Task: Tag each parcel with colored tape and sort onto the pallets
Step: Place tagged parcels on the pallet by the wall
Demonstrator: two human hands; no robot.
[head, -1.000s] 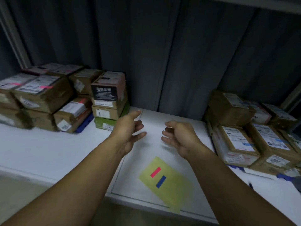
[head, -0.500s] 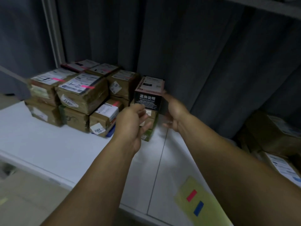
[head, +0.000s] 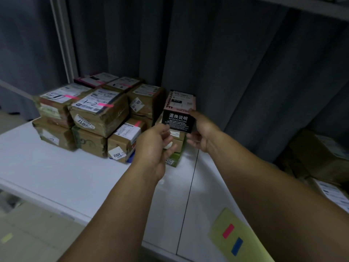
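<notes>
A black and pink box (head: 178, 120) with white print tops a small stack, above a brown box and a green box (head: 175, 157), at the back of the white table (head: 66, 173). My left hand (head: 153, 148) pinches its lower left corner with curled fingers. My right hand (head: 204, 133) holds its right side, with the thumb on the upper edge and the fingers curled under. On a yellow sheet (head: 243, 248) at the near right lie a red tape strip (head: 228, 231) and a blue tape strip (head: 237, 246).
Brown parcels (head: 98, 114), some with pink tape, are stacked to the left of the box. More brown parcels (head: 321, 154) sit at the right edge. A dark curtain (head: 226, 53) hangs behind the table. The floor shows at the lower left.
The view has swung left. Both hands have gone from hovering over the table to the black and pink box and now grip it on either side.
</notes>
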